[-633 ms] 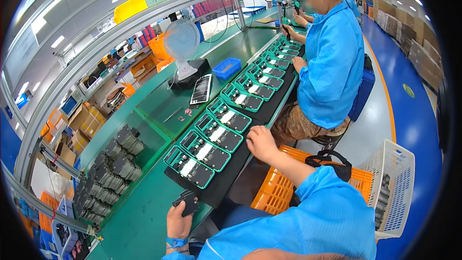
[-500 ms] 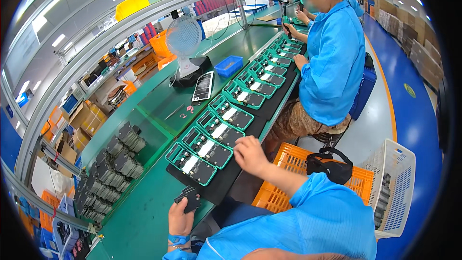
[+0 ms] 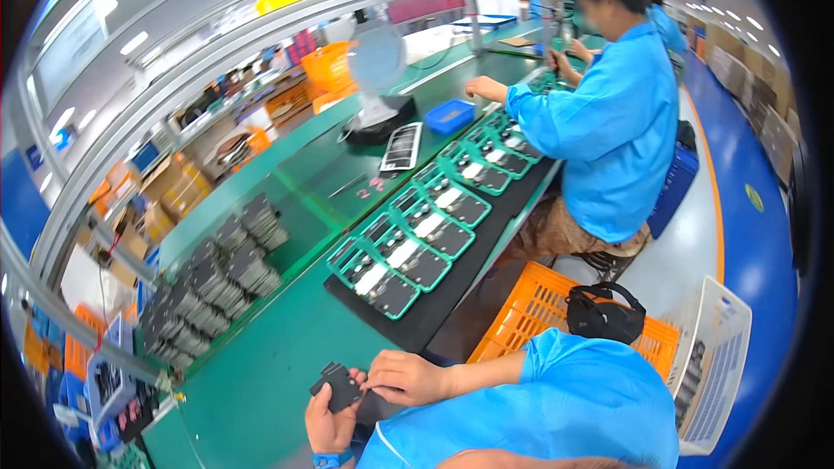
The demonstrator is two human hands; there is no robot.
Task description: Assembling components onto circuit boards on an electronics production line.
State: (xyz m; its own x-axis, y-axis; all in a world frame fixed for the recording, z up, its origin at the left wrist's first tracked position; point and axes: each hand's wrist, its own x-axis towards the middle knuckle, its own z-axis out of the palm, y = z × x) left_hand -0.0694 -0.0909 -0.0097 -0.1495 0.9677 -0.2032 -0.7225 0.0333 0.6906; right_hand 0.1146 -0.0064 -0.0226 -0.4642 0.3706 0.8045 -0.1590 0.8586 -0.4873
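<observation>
Several thin black plates [image 3: 335, 385] with notched edges lie stacked in my left hand [image 3: 330, 421], gripped between thumb and fingers above the near edge of the green table. My right hand [image 3: 407, 379] is close beside it, its fingers pinched together at the plates' right edge. Whether anything sits between those fingertips is too small to tell. Beyond my hands, a row of green frames [image 3: 408, 254] holding black plates and pale parts lies on a black mat [image 3: 369, 324].
Stacks of dark plates [image 3: 208, 282] stand at the left on the green table [image 3: 269, 347]. A white fan [image 3: 376, 61], a blue bin [image 3: 449, 116] and a printed sheet [image 3: 401, 147] are farther off. A co-worker [image 3: 599, 113] sits at the right. Orange crates [image 3: 512, 313] and a white basket [image 3: 725, 356] stand beside me.
My right hand has come from beside the green frames to the plates in my left hand. The co-worker's arm now reaches across the row toward the blue bin. The view has shifted.
</observation>
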